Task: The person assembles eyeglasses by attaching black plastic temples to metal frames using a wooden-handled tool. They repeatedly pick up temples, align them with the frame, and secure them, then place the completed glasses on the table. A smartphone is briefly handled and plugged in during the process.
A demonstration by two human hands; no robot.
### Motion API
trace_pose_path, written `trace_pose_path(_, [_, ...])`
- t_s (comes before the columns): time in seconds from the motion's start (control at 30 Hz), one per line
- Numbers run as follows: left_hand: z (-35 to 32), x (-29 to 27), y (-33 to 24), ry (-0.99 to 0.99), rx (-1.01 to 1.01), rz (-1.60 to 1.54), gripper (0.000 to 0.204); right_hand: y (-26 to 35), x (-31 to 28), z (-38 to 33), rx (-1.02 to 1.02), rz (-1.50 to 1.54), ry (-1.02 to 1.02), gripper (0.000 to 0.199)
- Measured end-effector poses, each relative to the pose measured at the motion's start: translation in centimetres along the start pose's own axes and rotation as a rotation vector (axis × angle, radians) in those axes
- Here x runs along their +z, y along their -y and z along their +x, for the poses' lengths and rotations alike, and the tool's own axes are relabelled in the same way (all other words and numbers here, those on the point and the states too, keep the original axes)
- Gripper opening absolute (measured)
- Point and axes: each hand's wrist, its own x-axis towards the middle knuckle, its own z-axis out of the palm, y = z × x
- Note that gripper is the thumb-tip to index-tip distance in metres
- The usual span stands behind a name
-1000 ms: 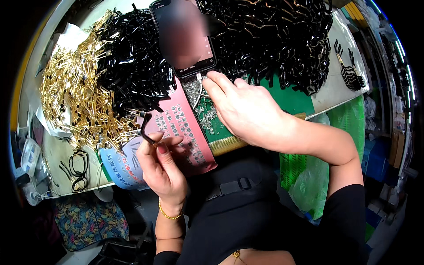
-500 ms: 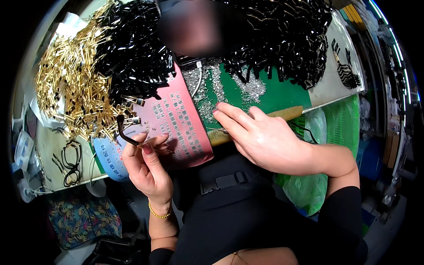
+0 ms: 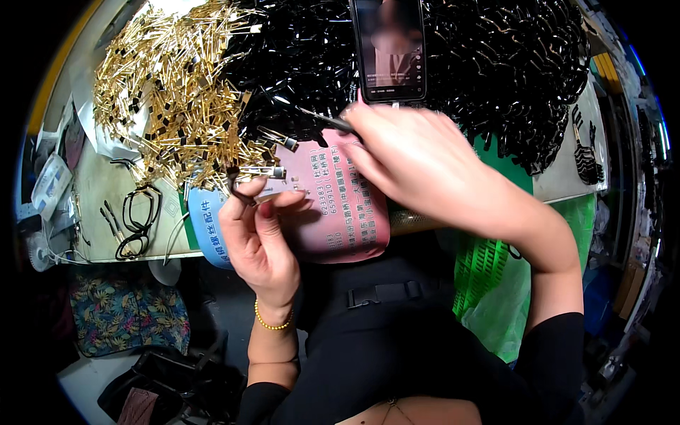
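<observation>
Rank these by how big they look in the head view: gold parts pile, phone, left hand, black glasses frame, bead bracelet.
1. Gold parts pile
2. Phone and left hand: too alike to rank
3. Black glasses frame
4. Bead bracelet

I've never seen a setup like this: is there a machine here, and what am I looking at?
There's no machine arm: these are a person's two bare hands. The view comes from a wide camera worn on the head, looking down, so straight edges look bent.

The left hand holds a small dark curved piece. The right hand holds a slender dark pointed tool; its exact kind is unclear.

On the pale table lie a heap of thin gold metal strips, a mass of glossy black strips, a black-rimmed spectacle frame, a pink printed sheet and a black phone with a lit screen.
</observation>
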Motion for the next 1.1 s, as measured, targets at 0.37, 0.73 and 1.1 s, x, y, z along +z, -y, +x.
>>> trace_pose_path(0.37, [5.8,-4.1,-1.5,-0.038,0.181,0.705,0.007,0.5,-1.8,2.0,0.107,0.204,0.116,0.020])
trace_pose_path(0.73, [6.4,-3.0,-3.4,0.408,0.199,1.132,0.027,-2.9,-9.7,-14.4,0.715,0.973,-0.014,0.034])
trace_pose_path(1.1, [4.7,-1.5,-1.1,0.080,0.404,0.851,0.022,-5.6,-3.7,-17.3,0.716,0.297,-0.207,0.008])
